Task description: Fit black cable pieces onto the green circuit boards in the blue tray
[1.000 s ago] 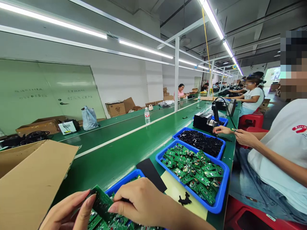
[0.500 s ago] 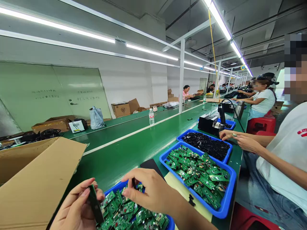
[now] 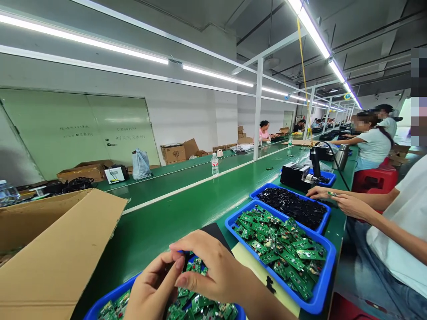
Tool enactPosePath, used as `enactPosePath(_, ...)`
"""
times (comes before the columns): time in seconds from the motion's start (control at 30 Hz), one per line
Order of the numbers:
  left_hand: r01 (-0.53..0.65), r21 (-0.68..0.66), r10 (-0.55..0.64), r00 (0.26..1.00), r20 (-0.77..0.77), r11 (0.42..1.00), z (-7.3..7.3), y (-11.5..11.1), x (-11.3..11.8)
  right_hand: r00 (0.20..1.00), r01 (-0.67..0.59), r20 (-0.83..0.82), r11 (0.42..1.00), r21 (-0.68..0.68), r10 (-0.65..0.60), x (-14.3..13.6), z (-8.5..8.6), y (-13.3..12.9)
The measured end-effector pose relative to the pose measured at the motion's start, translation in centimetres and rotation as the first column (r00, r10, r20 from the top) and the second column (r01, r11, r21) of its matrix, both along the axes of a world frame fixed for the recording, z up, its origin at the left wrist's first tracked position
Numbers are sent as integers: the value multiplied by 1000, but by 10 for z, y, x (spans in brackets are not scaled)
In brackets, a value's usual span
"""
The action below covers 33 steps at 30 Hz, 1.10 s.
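Note:
My left hand [image 3: 155,284] and my right hand [image 3: 213,271] meet above a blue tray [image 3: 242,313] of green circuit boards [image 3: 196,302]. Curled fingers of my left hand close on a circuit board, mostly hidden behind them. Between the fingertips of both hands a small dark piece [image 3: 184,255] shows; my right fingers pinch at it. To the right, a second blue tray [image 3: 322,306] holds a heap of green boards [image 3: 283,249]. Small black pieces [image 3: 270,284] lie on a yellow sheet [image 3: 248,262] beside it.
An open cardboard box [image 3: 60,253] stands at the left. Behind the boards is a tray of black parts [image 3: 290,204], near a black device [image 3: 293,177]. A co-worker's hands [image 3: 350,204] work at the right. A water bottle [image 3: 215,164] stands on the green bench [image 3: 187,195].
My left hand has moved right and up, bringing its board to my right fingers. The hands now touch or nearly touch. The view has shifted slightly left.

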<state>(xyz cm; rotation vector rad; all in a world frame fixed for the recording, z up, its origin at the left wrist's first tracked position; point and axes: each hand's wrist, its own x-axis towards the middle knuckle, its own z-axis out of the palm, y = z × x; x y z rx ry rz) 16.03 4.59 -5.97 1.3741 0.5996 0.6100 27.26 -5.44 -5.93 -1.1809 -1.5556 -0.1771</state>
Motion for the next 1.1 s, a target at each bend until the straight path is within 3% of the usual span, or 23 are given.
enactPosePath(0.2,-107,141,103,994,34,984,-1,0,-4,999,23,40,997,-70,-20,0,0,-3)
enactPosePath(0.43,-43,124,43,999,1,991,0,0,-2,999,-23,45,999,-28,25,-3,-4,2)
enactPosePath(0.6,-104,153,99,994,38,983,3,-9,-3,999,-3,48,1000,-6,4,-1,-2,1)
enactPosePath(0.97,127,187,-116,991,-70,974,-2,-1,-6,981,106,159,994,22,-108,17,-6,7)
enactPosePath(1.1,135,201,-125,990,-60,970,3,-4,-9,957,180,237,983,-38,-166,22,-9,8)
